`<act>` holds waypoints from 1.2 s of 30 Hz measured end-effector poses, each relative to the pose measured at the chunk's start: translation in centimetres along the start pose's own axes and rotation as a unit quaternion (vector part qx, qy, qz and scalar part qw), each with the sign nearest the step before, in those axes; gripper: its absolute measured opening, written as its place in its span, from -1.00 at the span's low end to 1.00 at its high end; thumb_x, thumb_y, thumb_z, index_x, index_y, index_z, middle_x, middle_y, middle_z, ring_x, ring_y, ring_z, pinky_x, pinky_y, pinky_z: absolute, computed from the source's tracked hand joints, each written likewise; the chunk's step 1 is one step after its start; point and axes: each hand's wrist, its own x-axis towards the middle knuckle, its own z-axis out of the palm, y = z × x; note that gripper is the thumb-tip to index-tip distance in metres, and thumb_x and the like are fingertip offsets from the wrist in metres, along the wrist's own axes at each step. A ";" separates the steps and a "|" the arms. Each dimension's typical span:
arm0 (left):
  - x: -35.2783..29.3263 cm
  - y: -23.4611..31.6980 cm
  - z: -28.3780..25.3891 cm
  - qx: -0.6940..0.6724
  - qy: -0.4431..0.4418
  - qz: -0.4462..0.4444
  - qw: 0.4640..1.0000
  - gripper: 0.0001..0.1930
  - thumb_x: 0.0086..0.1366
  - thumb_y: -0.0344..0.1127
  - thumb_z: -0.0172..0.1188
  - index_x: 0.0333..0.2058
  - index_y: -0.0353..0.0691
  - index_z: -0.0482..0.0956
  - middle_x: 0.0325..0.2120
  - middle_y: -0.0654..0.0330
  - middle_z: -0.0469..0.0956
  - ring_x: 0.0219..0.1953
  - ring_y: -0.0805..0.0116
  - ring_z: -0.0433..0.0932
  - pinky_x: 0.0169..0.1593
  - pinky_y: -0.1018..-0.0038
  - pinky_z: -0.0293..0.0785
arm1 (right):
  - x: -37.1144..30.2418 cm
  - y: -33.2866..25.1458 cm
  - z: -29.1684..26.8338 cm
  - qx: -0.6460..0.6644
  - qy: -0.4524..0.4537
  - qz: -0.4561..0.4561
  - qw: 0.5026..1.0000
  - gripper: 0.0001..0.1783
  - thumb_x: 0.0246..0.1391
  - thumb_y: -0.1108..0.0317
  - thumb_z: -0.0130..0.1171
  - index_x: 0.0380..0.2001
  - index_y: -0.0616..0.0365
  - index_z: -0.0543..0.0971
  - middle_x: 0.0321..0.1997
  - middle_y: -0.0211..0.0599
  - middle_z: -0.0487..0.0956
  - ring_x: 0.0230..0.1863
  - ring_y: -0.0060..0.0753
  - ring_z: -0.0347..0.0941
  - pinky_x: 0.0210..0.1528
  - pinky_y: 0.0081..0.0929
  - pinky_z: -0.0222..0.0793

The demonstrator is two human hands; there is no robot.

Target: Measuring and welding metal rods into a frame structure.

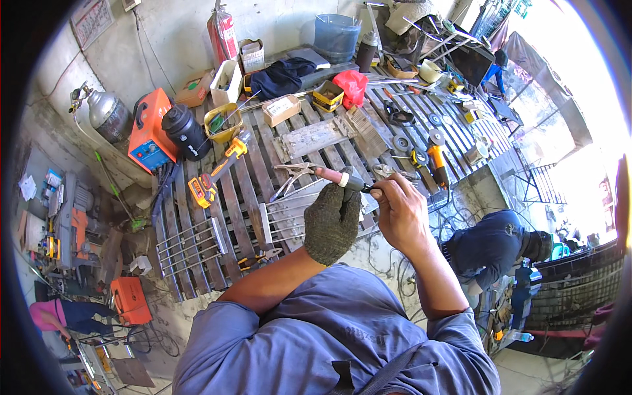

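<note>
My left hand (332, 224), in a dark grey knit glove, is closed around what looks like a TIG welding torch (329, 175) with a pinkish nozzle, a pale ring and a dark body. My bare right hand (401, 209) pinches the black back end of the same torch with thumb and fingers. The torch is held above the slatted metal table (247, 191), nozzle toward the left. Silver locking pliers (296, 171) appear just past the nozzle; whether they touch it I cannot tell. Beneath my left hand is a frame of thin metal rods (284, 217).
Another rod grille (187, 249) and yellow-handled pliers (260, 259) lie at the near left. A yellow cordless tool (204, 189), an orange welding machine (155, 131) and a black jug (186, 133) stand left. An angle grinder (436, 161) lies right. A person (497, 247) bends down nearby.
</note>
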 end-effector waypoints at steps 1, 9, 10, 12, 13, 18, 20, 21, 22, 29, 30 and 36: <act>0.1 0.0 0.0 -0.002 -0.005 0.001 1.000 -0.80 0.43 -0.32 0.25 -0.05 -0.23 0.61 -0.36 -0.05 0.60 -0.34 -0.06 0.64 -0.29 0.16 0.52 | 0.1 -0.1 -0.1 0.000 0.002 -0.001 1.000 -0.75 0.12 0.46 0.36 -0.15 0.17 0.53 -0.25 -0.13 0.53 -0.27 0.03 0.58 -0.26 -0.14 0.51; 1.0 0.0 0.0 -0.008 -0.028 0.055 0.998 -0.81 0.41 -0.38 0.23 -0.05 -0.27 0.57 -0.32 -0.06 0.59 -0.33 -0.05 0.63 -0.28 0.22 0.50 | 0.0 -0.4 0.7 0.084 0.060 0.019 0.994 -0.73 0.14 0.49 0.36 -0.13 0.18 0.51 -0.25 -0.09 0.55 -0.29 0.10 0.59 -0.29 -0.08 0.50; 1.1 0.0 -0.2 -0.033 -0.047 0.055 0.997 -0.77 0.43 -0.38 0.22 0.00 -0.28 0.54 -0.31 -0.04 0.60 -0.33 -0.02 0.64 -0.28 0.23 0.53 | -0.1 -0.4 0.8 0.072 0.076 0.026 0.994 -0.73 0.15 0.49 0.37 -0.13 0.17 0.51 -0.24 -0.09 0.55 -0.30 0.10 0.59 -0.31 -0.08 0.49; 1.4 0.2 -0.4 -0.057 -0.065 0.056 0.995 -0.73 0.44 -0.38 0.21 0.06 -0.30 0.51 -0.30 -0.02 0.61 -0.33 0.01 0.65 -0.27 0.24 0.55 | -0.5 0.1 1.1 0.071 0.084 0.041 0.993 -0.73 0.14 0.50 0.38 -0.14 0.20 0.52 -0.25 -0.07 0.56 -0.30 0.07 0.60 -0.28 -0.12 0.50; 1.6 0.4 -0.5 -0.179 -0.055 -0.054 0.981 -0.71 0.46 -0.38 0.21 0.09 -0.30 0.49 -0.30 0.05 0.62 -0.33 0.18 0.64 -0.27 0.32 0.54 | -0.6 0.3 1.2 0.068 0.091 0.057 0.992 -0.73 0.13 0.52 0.38 -0.14 0.23 0.54 -0.25 -0.05 0.57 -0.29 0.04 0.60 -0.24 -0.17 0.51; 1.5 0.2 -0.5 -0.243 -0.019 -0.140 0.960 -0.63 0.48 -0.36 0.23 0.19 -0.28 0.43 -0.34 0.21 0.65 -0.34 0.51 0.61 -0.25 0.49 0.54 | -0.6 0.1 1.0 0.072 0.096 0.036 0.992 -0.79 0.16 0.46 0.38 -0.18 0.23 0.56 -0.35 -0.09 0.57 -0.36 0.05 0.57 -0.31 -0.16 0.46; 1.1 -0.2 0.0 -0.253 -0.005 -0.113 0.961 -0.67 0.48 -0.35 0.24 0.14 -0.28 0.47 -0.35 0.22 0.65 -0.35 0.51 0.61 -0.24 0.49 0.55 | -0.4 0.1 1.1 0.046 0.079 0.026 0.995 -0.81 0.20 0.41 0.36 -0.22 0.23 0.57 -0.35 -0.10 0.56 -0.39 0.07 0.54 -0.33 -0.15 0.44; 0.9 -0.2 0.1 -0.262 0.009 -0.086 0.961 -0.71 0.47 -0.35 0.25 0.10 -0.28 0.51 -0.36 0.23 0.65 -0.35 0.50 0.61 -0.24 0.49 0.55 | -0.4 0.2 1.1 0.047 0.079 0.025 0.995 -0.81 0.20 0.41 0.36 -0.22 0.23 0.57 -0.35 -0.10 0.56 -0.39 0.07 0.54 -0.33 -0.15 0.44; 1.0 0.3 0.0 -0.262 0.010 -0.086 0.961 -0.71 0.47 -0.35 0.25 0.10 -0.28 0.51 -0.36 0.23 0.65 -0.35 0.50 0.61 -0.24 0.49 0.55 | -0.5 0.5 1.2 0.029 0.058 0.027 0.998 -0.81 0.21 0.39 0.36 -0.21 0.23 0.57 -0.36 -0.10 0.56 -0.39 0.08 0.54 -0.33 -0.13 0.44; 1.5 1.4 -0.6 -0.176 0.006 -0.123 0.977 -0.79 0.43 -0.28 0.32 -0.05 -0.23 0.63 -0.37 0.22 0.67 -0.36 0.48 0.62 -0.24 0.47 0.55 | 0.4 -0.5 0.1 0.089 0.041 0.031 0.995 -0.83 0.22 0.39 0.33 -0.23 0.24 0.56 -0.36 -0.09 0.56 -0.33 0.09 0.56 -0.29 -0.13 0.46; 1.3 1.3 -0.6 -0.159 0.018 -0.105 0.982 -0.77 0.42 -0.28 0.33 -0.03 -0.23 0.63 -0.36 0.20 0.68 -0.36 0.47 0.62 -0.24 0.46 0.55 | 0.4 -0.1 0.3 0.091 0.040 0.030 0.995 -0.83 0.22 0.39 0.33 -0.23 0.24 0.56 -0.36 -0.09 0.56 -0.33 0.09 0.56 -0.29 -0.13 0.46; 1.4 1.8 -0.8 -0.147 -0.006 -0.106 0.983 -0.75 0.40 -0.29 0.36 -0.03 -0.24 0.63 -0.34 0.20 0.69 -0.35 0.47 0.63 -0.22 0.45 0.56 | -0.3 1.7 0.7 0.034 0.005 -0.003 0.999 -0.81 0.20 0.41 0.34 -0.19 0.19 0.55 -0.29 -0.15 0.55 -0.28 0.03 0.59 -0.28 -0.13 0.49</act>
